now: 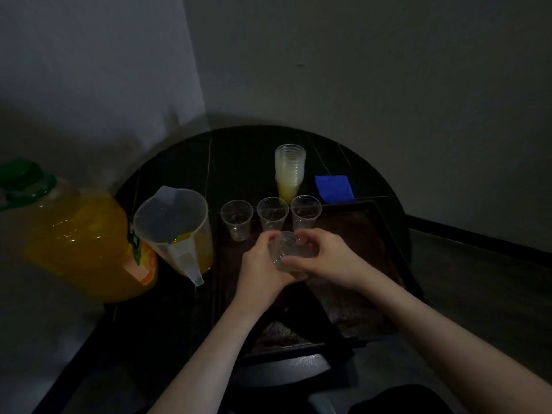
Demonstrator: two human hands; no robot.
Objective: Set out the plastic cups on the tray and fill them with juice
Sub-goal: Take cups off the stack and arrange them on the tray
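Over the middle of the dark tray [385, 231], both hands meet around a small nested stack of clear cups [288, 252]. The left hand [264, 264] has its fingers curled around the stack from the left side, and the right hand [324, 253] pinches it from the right, near the rim. It seems they are pulling one cup off.

These cups are very light and thin, so they will bend when squeezed and can stick one inside another. I think the best hold is at the ribbed rim, where the wall is stiffer, with a gentle twist and not a strong pull (a hard grip would crush the wall).

Along the far edge of the tray stand three empty cups in a row: the left cup [237, 219], the middle cup [272, 213] and the right cup [306, 211], all upright and close together. An empty cup tips easily, so pouring should be slow.

Behind the tray's far edge is a taller stack of cups [290, 171], yellowish at the bottom. A blue cloth [334, 188] lies near the tray's far right corner. Beside the tray's left edge stands a plastic jug [176, 231] with some juice, and further left a big juice bottle [83, 243] with a green cap.

The round table [179, 162] is black, and the room is dim, with plain walls behind.
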